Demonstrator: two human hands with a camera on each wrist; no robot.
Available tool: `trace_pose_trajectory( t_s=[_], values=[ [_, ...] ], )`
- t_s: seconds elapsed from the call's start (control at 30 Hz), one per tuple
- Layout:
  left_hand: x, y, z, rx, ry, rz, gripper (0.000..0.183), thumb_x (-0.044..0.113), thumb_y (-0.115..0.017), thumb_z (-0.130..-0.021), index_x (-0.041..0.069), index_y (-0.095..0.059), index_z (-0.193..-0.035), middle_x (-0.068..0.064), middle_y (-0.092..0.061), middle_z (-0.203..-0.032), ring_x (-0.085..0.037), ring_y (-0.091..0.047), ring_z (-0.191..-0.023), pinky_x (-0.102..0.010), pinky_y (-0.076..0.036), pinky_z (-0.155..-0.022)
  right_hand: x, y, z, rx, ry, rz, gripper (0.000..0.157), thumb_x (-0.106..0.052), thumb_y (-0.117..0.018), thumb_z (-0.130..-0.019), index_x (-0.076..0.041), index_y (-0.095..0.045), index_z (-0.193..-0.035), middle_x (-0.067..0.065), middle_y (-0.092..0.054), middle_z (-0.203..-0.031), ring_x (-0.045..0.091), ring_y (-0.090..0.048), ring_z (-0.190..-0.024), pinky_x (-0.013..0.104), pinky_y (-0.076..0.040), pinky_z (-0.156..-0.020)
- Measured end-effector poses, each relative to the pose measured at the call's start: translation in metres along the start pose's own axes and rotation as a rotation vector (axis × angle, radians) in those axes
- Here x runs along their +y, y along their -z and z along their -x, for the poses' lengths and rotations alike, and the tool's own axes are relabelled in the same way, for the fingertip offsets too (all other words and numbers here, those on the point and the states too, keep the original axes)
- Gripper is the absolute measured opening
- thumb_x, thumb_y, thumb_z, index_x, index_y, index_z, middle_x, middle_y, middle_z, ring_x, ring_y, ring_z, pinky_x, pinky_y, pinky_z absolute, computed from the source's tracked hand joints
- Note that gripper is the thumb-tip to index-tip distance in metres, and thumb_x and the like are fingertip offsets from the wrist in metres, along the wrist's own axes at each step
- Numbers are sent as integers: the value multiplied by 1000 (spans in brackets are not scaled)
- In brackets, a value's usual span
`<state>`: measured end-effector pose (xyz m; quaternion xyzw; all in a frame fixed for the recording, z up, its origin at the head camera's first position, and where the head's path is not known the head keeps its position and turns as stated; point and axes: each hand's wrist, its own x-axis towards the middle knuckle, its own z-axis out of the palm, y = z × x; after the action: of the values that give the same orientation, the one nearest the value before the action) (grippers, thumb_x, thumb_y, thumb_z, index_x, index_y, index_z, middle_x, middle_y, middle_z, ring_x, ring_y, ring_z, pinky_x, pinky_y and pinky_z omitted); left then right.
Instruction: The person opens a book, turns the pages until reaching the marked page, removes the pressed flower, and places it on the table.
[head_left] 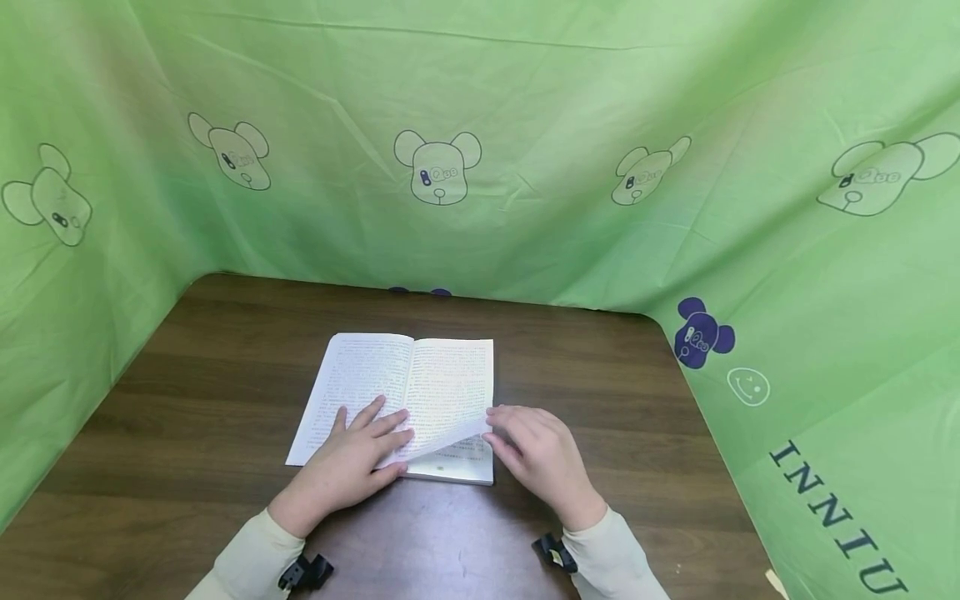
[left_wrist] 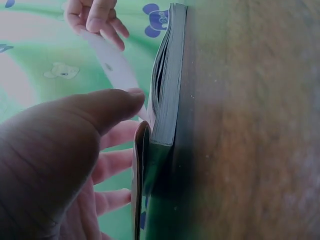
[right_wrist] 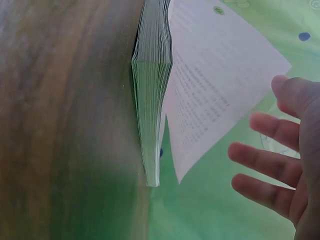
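Observation:
An open book [head_left: 367,358] with printed pages lies on the table. My left hand [head_left: 352,462] rests flat with spread fingers across the lower left page and the middle fold. In the left wrist view its thumb [left_wrist: 120,102] stands close to the book's lower edge. At the right side, my right hand [head_left: 540,454] pinches the outer corner of a lifted page [right_wrist: 215,75]. That page [head_left: 450,435] curves up from the right half, and another printed page shows beneath it. A thick block of pages [right_wrist: 152,45] lies under the lifted page. The other right fingers [right_wrist: 265,157] are spread apart.
The book lies on a dark wood-grain table [head_left: 225,358]. Green cloth [head_left: 525,250] with printed bear heads hangs around the back and both sides. Small black devices [head_left: 306,573] are worn at both wrists, over light sleeves [head_left: 251,558].

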<state>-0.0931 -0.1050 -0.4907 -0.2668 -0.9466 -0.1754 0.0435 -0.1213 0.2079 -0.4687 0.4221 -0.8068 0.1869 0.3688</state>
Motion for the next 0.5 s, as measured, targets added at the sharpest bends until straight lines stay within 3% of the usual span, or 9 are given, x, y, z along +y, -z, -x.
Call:
trace_pose_trajectory(
  t_s=[0.17, 0.27, 0.4, 0.5],
  values=[
    [-2, 1, -2, 106, -33, -9, 48, 42, -70, -95, 20, -67, -137, -5, -55, -152, -36, -42, -146, -77, -29, -109, 1, 0, 2, -35, -39, -6, 25, -32, -65, -101, -9, -74, -104, 1, -77, -107, 18, -74, -97, 38, -58, -83],
    [-3, 2, -4, 169, -37, -20, 67, 40, -71, -94, 16, -50, -153, -8, -44, -160, -35, -39, -148, -72, -30, -112, 1, -1, 3, -114, -65, -6, 26, -35, -66, -100, -11, -73, -105, 1, -76, -113, 20, -72, -105, 40, -57, -90],
    [-6, 3, -5, 271, -43, -19, 98, 33, -79, -87, 11, -22, -164, -13, -23, -169, -37, -23, -154, -68, -27, -116, -1, 1, 5, -337, -93, -27, 32, -39, -71, -96, -14, -72, -116, 5, -70, -130, 25, -65, -124, 49, -49, -106],
    [-8, 3, -5, 330, -59, -39, 111, 29, -84, -81, 11, -14, -165, -17, -9, -172, -40, -12, -156, -71, -20, -116, -3, 1, 8, -528, -112, -55, 48, -45, -74, -92, -16, -67, -130, 7, -60, -145, 28, -56, -135, 56, -39, -114]
  ],
)
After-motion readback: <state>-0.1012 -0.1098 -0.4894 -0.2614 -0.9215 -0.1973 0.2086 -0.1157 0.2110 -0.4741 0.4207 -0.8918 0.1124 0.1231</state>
